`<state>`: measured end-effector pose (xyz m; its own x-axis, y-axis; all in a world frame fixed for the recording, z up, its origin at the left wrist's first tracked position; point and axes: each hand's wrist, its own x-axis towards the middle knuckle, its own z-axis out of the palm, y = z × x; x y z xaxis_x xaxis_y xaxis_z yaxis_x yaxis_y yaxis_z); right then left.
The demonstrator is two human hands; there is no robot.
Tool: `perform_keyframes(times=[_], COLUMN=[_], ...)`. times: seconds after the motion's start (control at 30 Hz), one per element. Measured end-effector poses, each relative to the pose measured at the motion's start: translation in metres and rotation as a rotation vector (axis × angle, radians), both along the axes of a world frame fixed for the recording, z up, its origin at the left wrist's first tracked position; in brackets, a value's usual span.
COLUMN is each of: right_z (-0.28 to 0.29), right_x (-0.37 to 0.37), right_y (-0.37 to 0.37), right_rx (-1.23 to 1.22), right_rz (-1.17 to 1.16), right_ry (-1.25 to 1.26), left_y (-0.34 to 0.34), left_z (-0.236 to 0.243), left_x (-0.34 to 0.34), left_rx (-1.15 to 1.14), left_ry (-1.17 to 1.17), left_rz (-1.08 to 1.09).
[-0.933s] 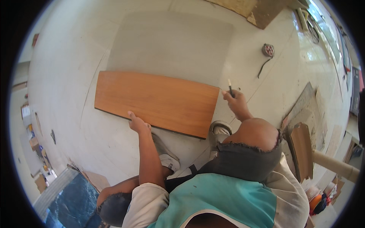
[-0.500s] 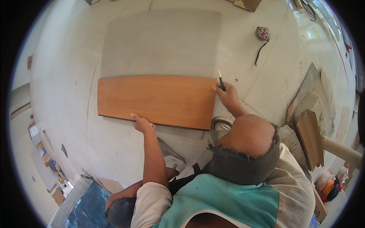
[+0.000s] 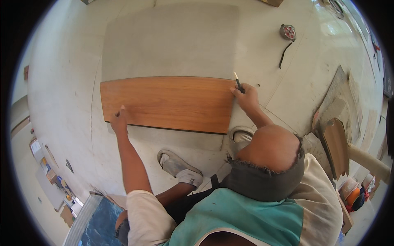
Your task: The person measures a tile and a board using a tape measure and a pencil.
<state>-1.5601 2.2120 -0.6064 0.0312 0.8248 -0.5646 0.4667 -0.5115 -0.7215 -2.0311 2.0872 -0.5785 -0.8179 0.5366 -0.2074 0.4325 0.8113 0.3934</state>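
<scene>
A long wood-grain plank (image 3: 168, 102) lies flat on the pale floor, its far edge against a large grey tile (image 3: 172, 41). My left hand (image 3: 119, 121) presses down on the plank's near left corner with fingers spread. My right hand (image 3: 246, 96) holds a pencil (image 3: 238, 82) at the plank's far right corner, tip pointing up along the edge. I crouch over the plank, one knee raised under my right arm.
A tape measure (image 3: 287, 32) with its black strap lies on the floor at the far right. My shoes (image 3: 178, 166) stand just behind the plank. Boards and tile offcuts (image 3: 336, 119) lean at the right. A dark blue slab (image 3: 96, 223) is at lower left.
My left hand has slid left along the plank's near edge toward its left end. The right hand with the pencil stays at the far right corner. The view has tilted, so the plank looks level.
</scene>
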Motion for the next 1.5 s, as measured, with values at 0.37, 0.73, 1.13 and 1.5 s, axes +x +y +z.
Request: perform_keyframes(times=[0.37, 0.73, 1.13, 1.5], right_z=[0.018, 0.002, 0.003, 0.006], right_x=[-0.011, 0.003, 0.001, -0.001], right_y=[0.003, 0.000, 0.000, 0.000], right_rx=[-0.006, -0.091, -0.099, -0.087], right_rz=[0.071, 0.017, -0.011, -0.031], right_ry=[-0.054, 0.052, 0.092, 0.112], left_y=[0.063, 0.101, 0.107, 0.109], left_z=[-0.024, -0.004, -0.012, -0.014], left_x=[-0.136, -0.136, -0.150, -0.148], left_rx=[0.074, 0.052, 0.084, 0.088], left_ry=[0.200, -0.137, -0.281, -0.207], left_rz=[-0.100, -0.008, -0.020, -0.068])
